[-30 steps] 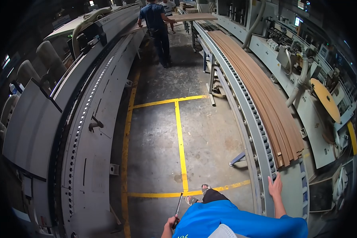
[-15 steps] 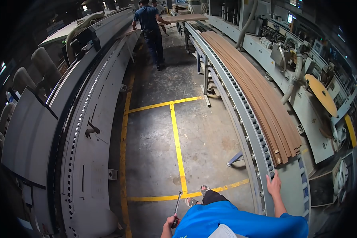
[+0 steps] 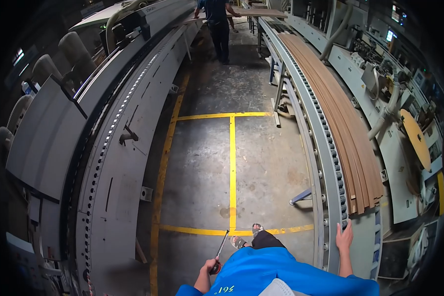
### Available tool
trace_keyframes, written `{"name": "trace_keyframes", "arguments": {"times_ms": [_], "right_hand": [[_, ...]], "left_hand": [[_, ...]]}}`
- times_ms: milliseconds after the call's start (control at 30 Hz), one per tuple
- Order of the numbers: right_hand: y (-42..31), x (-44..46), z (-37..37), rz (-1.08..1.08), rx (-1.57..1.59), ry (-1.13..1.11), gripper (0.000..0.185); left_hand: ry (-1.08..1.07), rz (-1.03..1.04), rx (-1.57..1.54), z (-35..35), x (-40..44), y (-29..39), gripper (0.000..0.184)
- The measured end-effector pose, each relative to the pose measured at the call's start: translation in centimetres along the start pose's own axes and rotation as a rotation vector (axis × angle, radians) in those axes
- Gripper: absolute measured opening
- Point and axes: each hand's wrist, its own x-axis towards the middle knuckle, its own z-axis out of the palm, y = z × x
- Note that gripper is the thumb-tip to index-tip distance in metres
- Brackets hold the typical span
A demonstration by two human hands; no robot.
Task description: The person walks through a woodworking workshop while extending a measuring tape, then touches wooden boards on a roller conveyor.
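From back here, I see the left hand (image 3: 205, 272) holding a tape measure (image 3: 215, 267) — its strip (image 3: 223, 243) sticks out ahead, away from the boards. The right hand (image 3: 345, 239) is open at the rollers (image 3: 339, 175), thumb and fingers a bit apart. It is the nearer hand to the long wood boards (image 3: 338, 111) — their near ends lie just ahead, and they run lengthwise away from it.

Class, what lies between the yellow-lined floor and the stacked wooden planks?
A metal-framed roller conveyor lies between floor and planks, in the head view.
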Motion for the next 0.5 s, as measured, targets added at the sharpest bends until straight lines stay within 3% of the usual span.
{"name": "trace_keyframes", "arguments": {"times_ms": [200,500], "right_hand": [[0.0,0.0,-0.1,0.029,-0.005,-0.027,0.056],[-0.1,0.0,0.3,0.007,-0.012,0.008,0.056]], "left_hand": [[-0.04,-0.043,-0.002,-0.1,3.4,-1.9,0.045],[-0.023,-0.067,0.04,0.5,1.2,-0.3,0.049]]}}
